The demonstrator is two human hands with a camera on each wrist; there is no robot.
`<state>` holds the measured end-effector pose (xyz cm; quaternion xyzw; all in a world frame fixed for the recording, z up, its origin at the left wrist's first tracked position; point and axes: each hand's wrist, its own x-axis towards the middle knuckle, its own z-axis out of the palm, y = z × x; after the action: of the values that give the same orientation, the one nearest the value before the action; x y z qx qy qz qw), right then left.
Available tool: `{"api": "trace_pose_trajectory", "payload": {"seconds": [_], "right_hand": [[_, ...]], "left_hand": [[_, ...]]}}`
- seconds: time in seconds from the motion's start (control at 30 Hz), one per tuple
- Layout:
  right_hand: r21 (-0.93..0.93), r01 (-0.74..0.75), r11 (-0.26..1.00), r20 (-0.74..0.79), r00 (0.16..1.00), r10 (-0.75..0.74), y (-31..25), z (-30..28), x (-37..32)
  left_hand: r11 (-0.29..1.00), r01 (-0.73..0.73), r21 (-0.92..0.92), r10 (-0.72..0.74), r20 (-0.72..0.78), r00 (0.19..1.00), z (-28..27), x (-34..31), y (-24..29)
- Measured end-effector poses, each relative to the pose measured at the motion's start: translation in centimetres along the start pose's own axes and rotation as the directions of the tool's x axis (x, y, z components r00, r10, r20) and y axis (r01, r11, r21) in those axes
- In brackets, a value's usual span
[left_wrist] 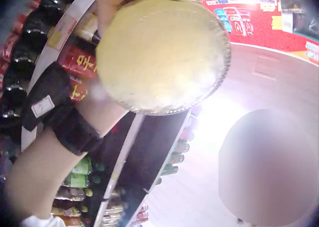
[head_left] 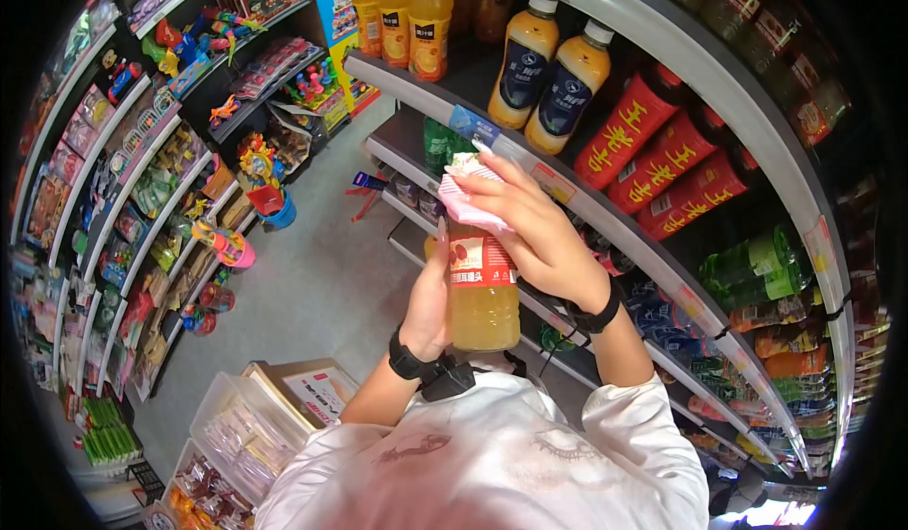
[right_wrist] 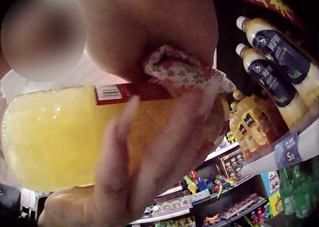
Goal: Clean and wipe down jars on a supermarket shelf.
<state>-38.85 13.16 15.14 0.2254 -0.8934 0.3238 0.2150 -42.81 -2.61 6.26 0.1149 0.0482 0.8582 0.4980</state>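
A large bottle of yellow drink [head_left: 485,318] with a red-and-white label is held in front of the chest, its base toward the body. My left hand [head_left: 429,295] grips its side; in the right wrist view the left fingers [right_wrist: 117,154] wrap around the bottle [right_wrist: 55,137]. At the bottle's upper end, my right hand [head_left: 541,232] holds a pink-and-white patterned cloth [head_left: 470,207] against it. The cloth [right_wrist: 184,73] shows a floral print in the right wrist view. Cloth and hand cover the cap. The bottle's round base [left_wrist: 164,55] fills much of the left wrist view.
Beside the right arm, a drinks shelf holds orange juice bottles [head_left: 429,24], dark-labelled bottles [head_left: 567,86] and red bottles [head_left: 632,123]. Toy shelves [head_left: 142,171] line the left across a grey floor [head_left: 303,284]. Plastic bins [head_left: 241,426] stand at lower left.
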Motion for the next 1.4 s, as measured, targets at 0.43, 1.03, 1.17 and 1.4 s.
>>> {"api": "trace_pose_trajectory", "payload": {"seconds": [0.43, 1.03, 1.17, 1.4], "right_hand": [[0.093, -0.006, 0.996, 0.215, 0.977, -0.014, -4.8, 2.8, -5.4], [-0.043, 0.016, 0.999, 0.017, 1.000, -0.015, -2.2, 3.1, -4.0], [-0.088, 0.109, 0.990, 0.135, 0.986, -0.097, -5.4, 4.2, -5.1], [-0.250, 0.138, 0.959, 0.059, 0.990, -0.127, -2.1, 1.9, -2.1]], "left_hand": [[0.998, 0.061, -0.017, -0.063, -0.346, 0.936, -0.5, 1.0, 0.8], [0.986, -0.081, -0.146, 0.065, -0.111, 0.992, -1.6, 1.2, -1.2], [0.974, -0.012, -0.226, 0.015, 0.012, 1.000, -0.6, 1.3, 0.0], [0.941, -0.132, 0.311, 0.166, -0.085, 0.983, -0.5, -0.5, -0.1]]}}
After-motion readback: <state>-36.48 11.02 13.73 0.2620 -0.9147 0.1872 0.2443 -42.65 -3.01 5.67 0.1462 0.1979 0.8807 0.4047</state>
